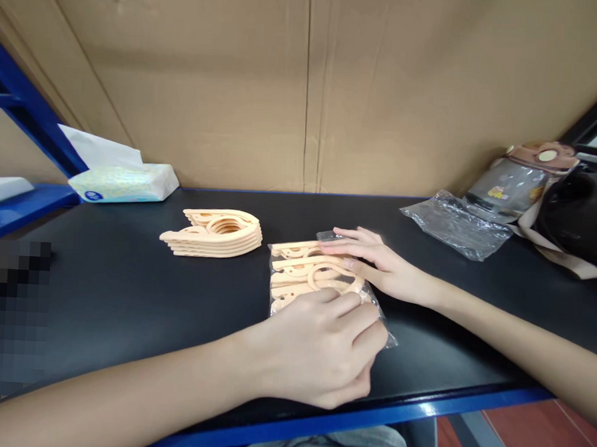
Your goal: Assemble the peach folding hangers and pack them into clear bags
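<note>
Several peach-coloured folding hangers [296, 270] lie flat inside a clear plastic bag [391, 340] near the middle of the table. My left hand [329, 348] is closed over the near side of this bag, its fingers curled and the fingertips hidden under the hand. A corner of the film sticks out beyond its knuckles. Resting on the far right part of the bag is my right hand [376, 259], fingers stretched out and slightly apart. To the left stands a neat stack of the same folded hangers [218, 236], touched by neither hand.
The black table [114, 294] has a blue front edge. A tissue pack [130, 183] lies at the back left. At the right are a crumpled clear bag [458, 225], a water bottle [513, 181] and a dark bag with a strap [579, 211]. Cardboard [235, 87] walls the back.
</note>
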{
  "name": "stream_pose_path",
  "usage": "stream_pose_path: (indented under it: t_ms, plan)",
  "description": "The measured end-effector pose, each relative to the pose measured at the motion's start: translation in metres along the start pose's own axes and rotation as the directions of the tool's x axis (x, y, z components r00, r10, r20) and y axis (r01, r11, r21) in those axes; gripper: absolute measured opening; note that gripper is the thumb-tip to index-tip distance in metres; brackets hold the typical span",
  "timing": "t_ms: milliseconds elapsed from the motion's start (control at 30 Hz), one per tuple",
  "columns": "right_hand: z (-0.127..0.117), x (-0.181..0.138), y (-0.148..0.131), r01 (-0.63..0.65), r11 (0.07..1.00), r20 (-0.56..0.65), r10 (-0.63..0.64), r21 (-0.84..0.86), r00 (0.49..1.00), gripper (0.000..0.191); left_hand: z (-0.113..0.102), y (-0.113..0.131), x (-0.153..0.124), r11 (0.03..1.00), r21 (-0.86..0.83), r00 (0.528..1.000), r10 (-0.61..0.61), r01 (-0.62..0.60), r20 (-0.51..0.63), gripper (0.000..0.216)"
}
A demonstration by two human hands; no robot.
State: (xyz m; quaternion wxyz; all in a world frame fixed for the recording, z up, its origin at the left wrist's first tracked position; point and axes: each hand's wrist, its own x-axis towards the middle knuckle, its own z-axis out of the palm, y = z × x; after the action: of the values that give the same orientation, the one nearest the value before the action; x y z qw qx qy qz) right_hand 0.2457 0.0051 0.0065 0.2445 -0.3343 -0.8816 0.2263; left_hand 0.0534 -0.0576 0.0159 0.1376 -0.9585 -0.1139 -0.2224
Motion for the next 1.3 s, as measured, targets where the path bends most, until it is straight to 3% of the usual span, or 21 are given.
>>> stream_pose_path:
  t_ms: [100, 267, 367, 433, 567, 900, 1000, 1100, 1200, 1300]
  plan:
    - [-0.001, 0.0, 0.002, -0.01, 1.0, 0.035, 0.009, 0.03, 0.999, 0.036, 0.0, 0.001, 0.001, 0.998, -0.023, 0.998, -0.057, 0.056, -0.034, 0.017]
    - [-0.003, 0.002, 0.006, -0.023, 0.997, 0.071, 0.018, 0.078, 0.997, 0.04, 0.001, -0.002, 0.001, 0.962, -0.169, 0.976, -0.206, 0.215, 0.069, 0.017]
    - [-0.004, 0.003, 0.008, -0.009, 0.997, 0.085, 0.002, 0.082, 0.996, 0.041, 0.002, -0.004, -0.001, 0.909, -0.212, 0.933, -0.347, 0.359, 0.092, 0.021]
    - [-0.005, 0.003, 0.009, -0.004, 0.997, 0.071, -0.002, 0.074, 0.997, 0.041, 0.002, -0.006, -0.003, 0.869, -0.228, 0.899, -0.419, 0.439, 0.13, 0.036]
    - [-0.007, 0.002, 0.01, -0.049, 0.998, 0.052, 0.047, 0.045, 0.998, 0.041, 0.0, -0.008, -0.005, 0.808, -0.251, 0.844, -0.484, 0.533, 0.232, 0.057]
    - [-0.01, -0.003, 0.013, -0.05, 0.999, 0.038, 0.049, 0.004, 0.998, 0.044, -0.013, -0.019, -0.008, 0.757, -0.289, 0.785, -0.442, 0.586, 0.434, 0.085]
    - [-0.01, -0.003, 0.01, -0.05, 0.999, 0.053, 0.05, 0.01, 0.997, 0.044, -0.02, -0.023, -0.006, 0.761, -0.295, 0.783, -0.415, 0.578, 0.463, 0.083]
    - [-0.009, -0.003, 0.011, -0.058, 0.998, 0.053, 0.058, 0.002, 0.997, 0.044, -0.026, -0.028, -0.001, 0.761, -0.254, 0.748, -0.414, 0.597, 0.52, 0.077]
    - [-0.008, -0.004, 0.013, -0.087, 0.995, -0.004, 0.086, -0.057, 0.996, 0.045, -0.026, -0.039, 0.006, 0.767, -0.196, 0.708, -0.418, 0.611, 0.569, 0.073]
    - [-0.012, -0.005, 0.014, -0.1, 0.981, -0.064, 0.09, -0.169, 0.994, 0.051, -0.02, -0.058, 0.014, 0.787, -0.159, 0.703, -0.416, 0.596, 0.576, 0.081]
